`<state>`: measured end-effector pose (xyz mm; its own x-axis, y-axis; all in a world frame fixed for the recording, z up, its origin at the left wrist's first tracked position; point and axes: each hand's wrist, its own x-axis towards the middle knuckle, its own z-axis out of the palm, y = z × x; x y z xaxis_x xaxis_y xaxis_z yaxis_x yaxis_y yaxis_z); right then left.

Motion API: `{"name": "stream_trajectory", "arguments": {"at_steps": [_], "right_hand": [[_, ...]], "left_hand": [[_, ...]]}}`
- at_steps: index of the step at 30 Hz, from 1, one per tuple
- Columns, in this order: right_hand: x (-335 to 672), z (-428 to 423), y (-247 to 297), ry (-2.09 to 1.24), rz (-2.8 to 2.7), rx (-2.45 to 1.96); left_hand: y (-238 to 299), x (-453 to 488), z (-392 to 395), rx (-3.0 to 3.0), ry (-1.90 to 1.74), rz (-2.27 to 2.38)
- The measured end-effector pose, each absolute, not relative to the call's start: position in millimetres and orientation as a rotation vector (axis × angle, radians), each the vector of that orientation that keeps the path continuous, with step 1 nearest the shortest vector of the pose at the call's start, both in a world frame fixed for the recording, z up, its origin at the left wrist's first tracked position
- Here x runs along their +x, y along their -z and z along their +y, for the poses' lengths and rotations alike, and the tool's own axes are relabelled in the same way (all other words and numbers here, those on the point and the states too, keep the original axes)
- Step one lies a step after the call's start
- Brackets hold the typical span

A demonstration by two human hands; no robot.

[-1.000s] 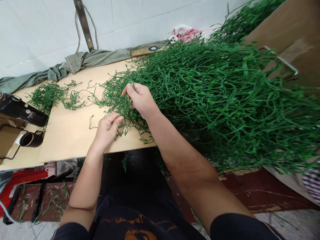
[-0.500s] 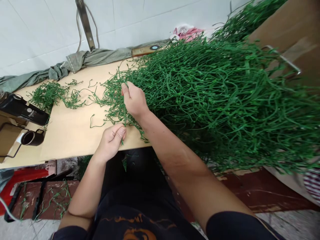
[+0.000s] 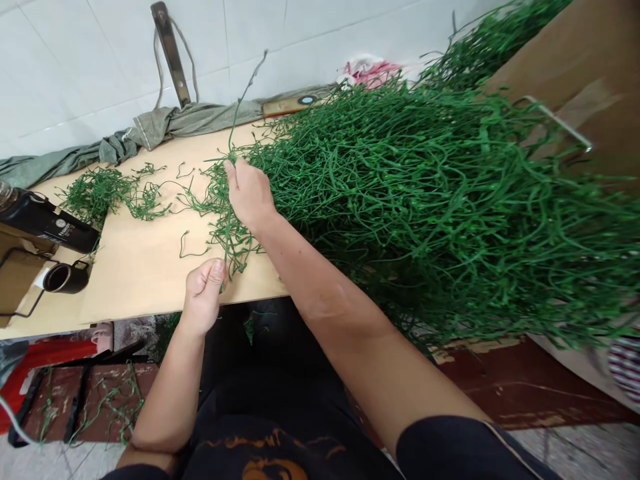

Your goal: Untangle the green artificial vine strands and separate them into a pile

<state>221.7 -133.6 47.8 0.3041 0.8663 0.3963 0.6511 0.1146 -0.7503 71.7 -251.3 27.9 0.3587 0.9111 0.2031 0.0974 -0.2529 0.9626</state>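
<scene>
Long, thin green stems with small buds, which look like garlic scapes, lie in a big heap [image 3: 400, 180] on the right of the table. My right hand [image 3: 251, 193] is closed at the heap's left end, pinching a few garlic scapes [image 3: 228, 237]; one long thin tip sticks up above the thumb toward the wall. Lower down, near the table's front edge, my left hand [image 3: 205, 287] is closed around the lower end of the same stems. The stems run between the two hands. How many I hold is hidden by the fingers.
A smaller pile of stems [image 3: 97, 193] lies at the left, beside a black bottle [image 3: 47, 217] and a dark mug [image 3: 66, 277]. Grey-green cloth [image 3: 185, 120] runs along the wall. Cardboard [image 3: 590, 87] stands at the right. Below is a brown board [image 3: 95, 400] with scattered stems.
Both hands have moved left, the left one also slightly down and toward me. The held stems have come out of the heap's edge, and a long tip now rises above my right hand.
</scene>
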Motion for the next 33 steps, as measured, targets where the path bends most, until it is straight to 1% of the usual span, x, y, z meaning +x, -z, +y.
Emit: {"name": "stream_trajectory", "arguments": {"at_steps": [3,5,6,8,11,15,17,20,22,26,33], "right_hand": [[246,-115,-40,-0.313,-1.244,-1.634],[264,-105,-34,-0.321,-1.167,-1.528],[270,-102,-32,-0.328,-1.19,-1.45],[276,-104,-34,-0.358,-1.282,-1.305],[270,-122,-47,-0.497,-1.348,-1.189],[262,-150,-61,-0.78,-1.296,-1.09],[261,-158,-61,-0.875,-1.287,-1.044],[257,-162,-57,-0.934,-1.324,-1.007],[253,-162,-54,-0.917,-1.358,-1.014],[246,-159,-50,-0.778,-1.41,-1.067],[253,-152,-37,-0.47,-1.432,-1.239]], "left_hand": [[-38,65,-269,1.85,-0.938,0.723],[-44,62,-272,2.032,-0.836,0.647],[-46,62,-268,2.074,-0.818,0.701],[-45,63,-250,2.079,-0.815,0.991],[-37,69,-209,2.149,-0.806,1.358],[-30,74,-173,2.253,-0.657,1.559],[-32,75,-169,2.206,-0.753,1.545],[-40,77,-173,1.958,-1.041,1.38],[-47,82,-178,1.794,-1.083,1.24],[-51,93,-186,1.742,-0.925,1.055],[-40,91,-196,1.75,-0.891,1.001]]}}
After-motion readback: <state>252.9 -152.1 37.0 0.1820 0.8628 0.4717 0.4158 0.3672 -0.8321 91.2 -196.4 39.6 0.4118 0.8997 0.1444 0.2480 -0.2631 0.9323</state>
